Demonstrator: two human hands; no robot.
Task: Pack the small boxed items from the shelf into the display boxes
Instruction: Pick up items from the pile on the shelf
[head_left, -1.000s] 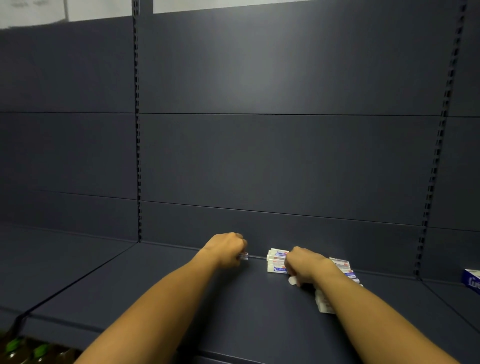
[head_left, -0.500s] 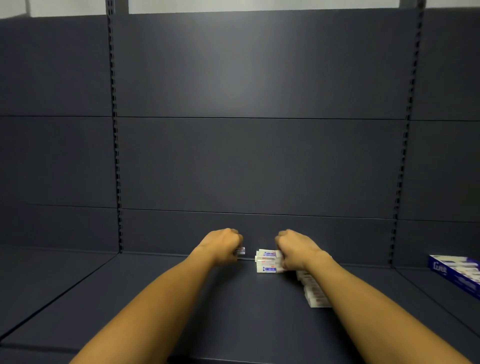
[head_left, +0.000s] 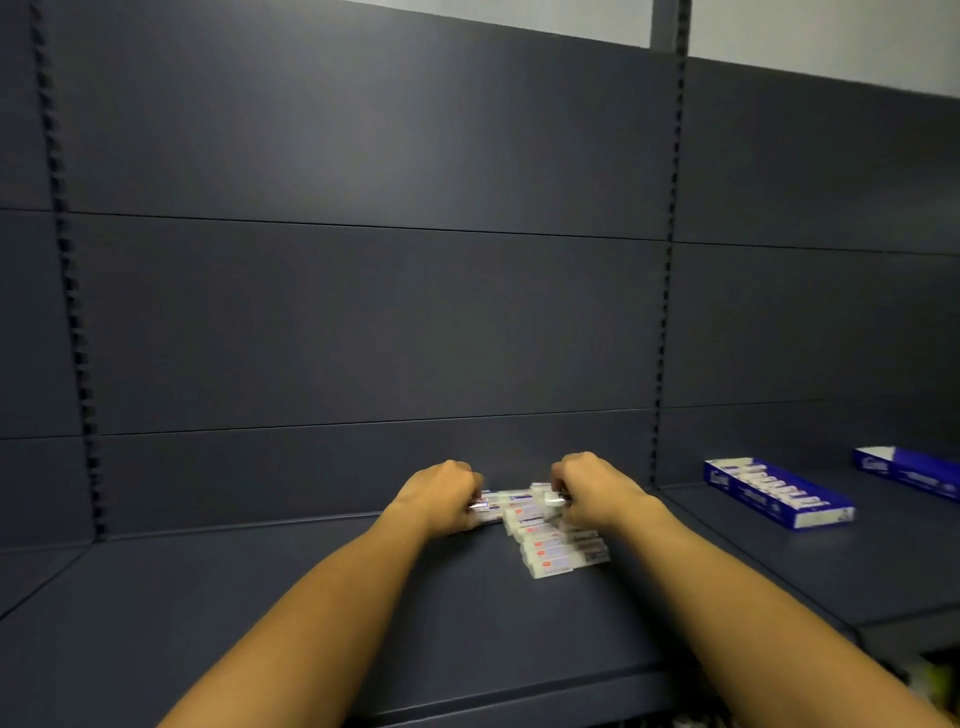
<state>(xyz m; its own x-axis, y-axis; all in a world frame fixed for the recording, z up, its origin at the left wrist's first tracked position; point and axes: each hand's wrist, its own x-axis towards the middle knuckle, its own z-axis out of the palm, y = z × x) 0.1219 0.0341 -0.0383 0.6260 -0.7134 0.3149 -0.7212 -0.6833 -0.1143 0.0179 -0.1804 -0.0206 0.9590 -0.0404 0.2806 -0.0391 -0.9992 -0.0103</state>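
On the dark shelf, the left hand lies knuckles up, its fingers curled over small boxed items at the left end of a blurred cluster. Just right of it, a row of small white boxes runs toward the shelf's front edge. The right hand curls its fingers around one small box at the cluster's top. Farther right sits a blue display box filled with items, and a second blue box near the frame edge.
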